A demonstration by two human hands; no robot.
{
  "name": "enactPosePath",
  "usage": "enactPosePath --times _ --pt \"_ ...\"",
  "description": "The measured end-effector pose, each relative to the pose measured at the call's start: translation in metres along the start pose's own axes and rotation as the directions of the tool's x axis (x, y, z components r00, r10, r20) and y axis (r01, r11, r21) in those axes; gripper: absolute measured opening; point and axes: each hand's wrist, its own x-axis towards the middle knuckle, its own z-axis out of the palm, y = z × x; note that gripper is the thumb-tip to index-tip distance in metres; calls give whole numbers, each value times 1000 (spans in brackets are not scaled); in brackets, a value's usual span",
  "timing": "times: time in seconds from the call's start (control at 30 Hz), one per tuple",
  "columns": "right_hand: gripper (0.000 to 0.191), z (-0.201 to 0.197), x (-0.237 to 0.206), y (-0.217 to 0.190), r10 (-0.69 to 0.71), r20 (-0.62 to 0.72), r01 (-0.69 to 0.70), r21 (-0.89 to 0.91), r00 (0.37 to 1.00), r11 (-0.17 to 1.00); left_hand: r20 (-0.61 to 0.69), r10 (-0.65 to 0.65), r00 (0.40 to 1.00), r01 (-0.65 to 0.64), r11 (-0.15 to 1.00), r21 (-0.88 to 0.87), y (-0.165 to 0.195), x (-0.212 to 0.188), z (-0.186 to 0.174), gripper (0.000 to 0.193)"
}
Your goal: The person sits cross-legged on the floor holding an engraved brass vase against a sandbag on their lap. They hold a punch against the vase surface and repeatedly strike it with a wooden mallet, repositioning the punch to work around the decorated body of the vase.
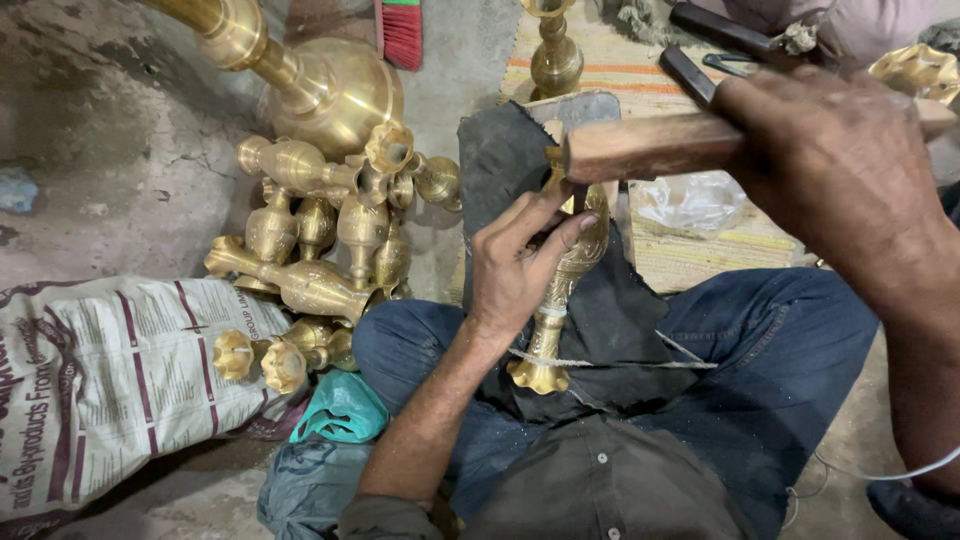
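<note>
My left hand (520,262) grips an engraved brass vase (562,285) that lies tilted on a dark cloth (610,320) across my lap. Its flared foot points toward me. My right hand (835,165) is raised above it, closed on a wooden mallet (650,148) whose blunt end hovers just over the vase's upper part. I sit cross-legged in blue jeans. The vase's mouth is hidden behind the mallet and my fingers.
A heap of several small brass vases (320,240) lies on the concrete floor to my left, beside a large round brass vessel (320,85). A printed sack (110,380), a teal cloth (345,410), a striped mat (690,250), a brass stand (556,55) and dark tools (720,35) surround me.
</note>
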Motion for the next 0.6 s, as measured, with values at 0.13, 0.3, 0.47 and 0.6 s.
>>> enactPosePath --times 0.13,0.3,0.47,0.6 --pt "34 3 -3 1 287 268 -352 237 920 906 19 -27 999 28 999 -33 2 2 -2 36" --pt "31 4 -7 2 338 301 -431 337 892 837 26 -23 999 23 999 -25 4 4 -5 36" --pt "34 4 -10 0 259 180 -306 323 949 896 38 12 999 -11 1000 -20 2 6 -6 36" --pt "28 5 -11 -2 88 93 -87 -14 992 996 55 -12 998 15 998 -58 0 6 -6 37"
